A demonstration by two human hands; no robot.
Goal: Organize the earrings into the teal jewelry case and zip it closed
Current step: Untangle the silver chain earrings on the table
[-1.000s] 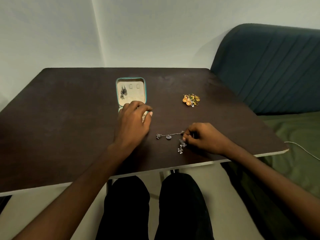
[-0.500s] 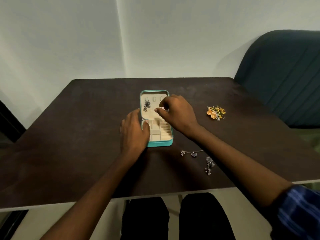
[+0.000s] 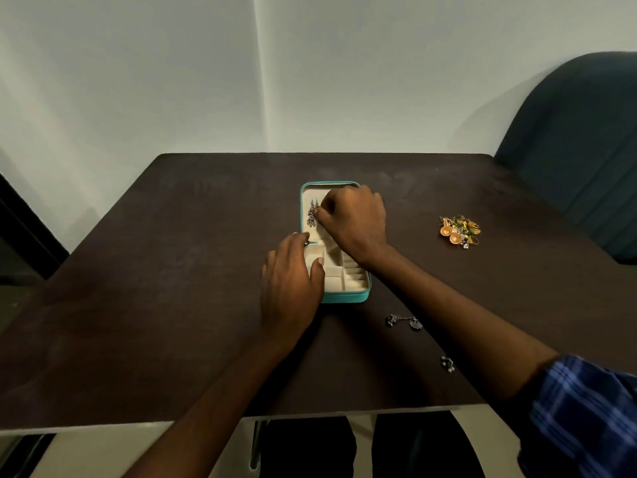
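Observation:
The teal jewelry case (image 3: 344, 297) lies open in the middle of the dark table, cream lining showing. Silver dangling earrings (image 3: 312, 213) hang on the lid's inner panel. My right hand (image 3: 355, 225) is over the lid, fingertips pinched at a silver earring beside those. My left hand (image 3: 293, 284) rests flat on the case's left edge, thumb on the compartments. A silver earring pair (image 3: 404, 321) and a small silver piece (image 3: 447, 363) lie on the table, right of the case. Orange and yellow earrings (image 3: 459, 231) sit in a heap further right.
The dark brown table (image 3: 155, 288) has its front edge close to my knees. A dark teal padded seat back (image 3: 579, 139) stands at the right. A pale wall runs behind the table.
My right hand left the silver earrings near the table front, went to the case lid with one, and has shifted left on the lid. The camera view moved closer and left.

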